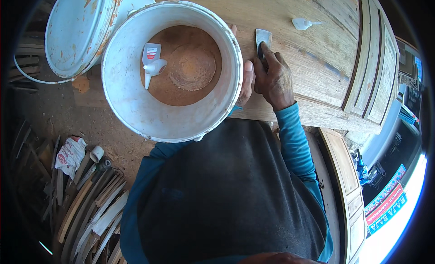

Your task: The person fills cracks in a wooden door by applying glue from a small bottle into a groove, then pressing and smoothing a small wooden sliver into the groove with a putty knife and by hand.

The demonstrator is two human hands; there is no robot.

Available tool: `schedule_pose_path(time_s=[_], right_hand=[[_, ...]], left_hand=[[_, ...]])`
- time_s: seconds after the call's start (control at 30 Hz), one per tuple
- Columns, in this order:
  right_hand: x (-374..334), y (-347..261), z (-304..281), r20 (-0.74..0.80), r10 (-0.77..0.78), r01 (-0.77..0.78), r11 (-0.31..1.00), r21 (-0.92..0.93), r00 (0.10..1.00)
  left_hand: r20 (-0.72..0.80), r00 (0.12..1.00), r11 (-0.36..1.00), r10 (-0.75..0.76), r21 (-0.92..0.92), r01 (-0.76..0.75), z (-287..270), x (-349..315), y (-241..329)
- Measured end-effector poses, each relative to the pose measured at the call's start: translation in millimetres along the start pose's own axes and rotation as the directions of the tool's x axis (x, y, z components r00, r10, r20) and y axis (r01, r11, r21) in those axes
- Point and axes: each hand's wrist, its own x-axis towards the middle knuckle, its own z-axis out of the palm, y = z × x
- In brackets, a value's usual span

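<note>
My right hand (275, 80) is closed around a putty knife (263, 37). Its pale, smeared blade lies against the wooden door panel (312, 66). Just to the left is my left hand (246, 85), its thumb showing beside the bucket rim. The white bucket (129, 98) hides most of that hand, so I cannot tell whether it grips anything. Inside the bucket, brown dust or residue covers the bottom. A small white squeeze bottle with a red label (151, 53) and a white nozzle bottle (156, 67) lie there.
Another small nozzle bottle (301, 23) lies on the panel's far part. A second, stained white bucket (74, 32) sits at the upper left. Wood offcuts (97, 209) and a white plastic bag (71, 156) crowd the lower left. Another panelled door (345, 173) stands at right.
</note>
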Motion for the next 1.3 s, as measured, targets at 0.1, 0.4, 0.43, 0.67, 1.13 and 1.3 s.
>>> schedule_pose_path(time_s=[0.1, 0.4, 0.43, 0.67, 1.13, 1.3], right_hand=[[-10, -2, 6, -0.074, -0.031, 0.029, 0.999, -0.03, 0.997], [-13, -14, 13, -0.002, -0.061, 0.061, 0.998, -0.012, 0.998], [-14, -12, 15, 0.013, -0.065, 0.065, 0.998, -0.004, 0.998], [-13, -6, 23, 0.068, -0.109, 0.106, 0.993, 0.052, 0.992], [-8, -11, 20, 0.064, -0.146, 0.142, 0.987, 0.073, 0.987], [-10, 0, 31, 0.013, -0.222, 0.221, 0.974, 0.051, 0.975]], left_hand=[[0.026, 1.0, 1.0, -0.004, 0.019, 0.003, 0, -2, -2], [0.071, 0.995, 0.982, 0.068, 0.174, -0.08, -5, -6, -19], [0.073, 0.995, 0.984, 0.063, 0.163, -0.074, -4, -6, -19], [0.113, 0.991, 0.988, 0.072, 0.127, -0.086, -5, -7, -18], [0.105, 0.991, 0.993, 0.08, 0.078, -0.088, -5, -5, -17], [0.101, 0.992, 0.995, 0.071, 0.067, -0.078, -4, -6, -20]])
